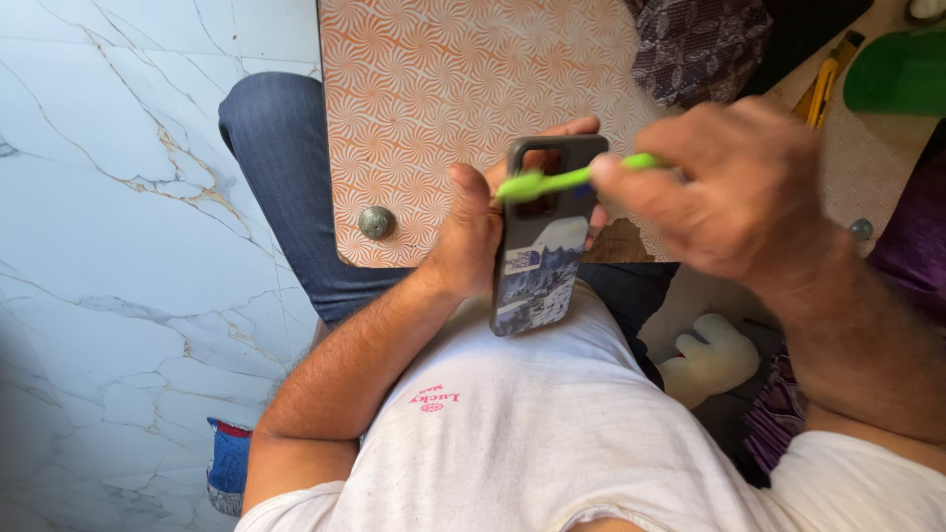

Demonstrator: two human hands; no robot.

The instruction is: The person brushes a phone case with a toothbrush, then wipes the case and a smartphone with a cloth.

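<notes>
My left hand (471, 232) grips a dark phone case (540, 246) with a picture printed on its back, holding it upright over the near edge of the table. Its camera cut-out is at the top. My right hand (734, 187) pinches the handle of a bright green toothbrush (557, 181). The brush head rests on the case next to the camera cut-out. The right hand is slightly blurred.
An orange-and-white patterned table (443, 89) lies in front, with a round metal stud (375, 222) near its corner. Dark patterned cloth (700, 44), a yellow tool (823, 84) and a green object (902, 74) sit at the far right. A cream plush toy (709, 360) lies below; marble floor (118, 246) lies at the left.
</notes>
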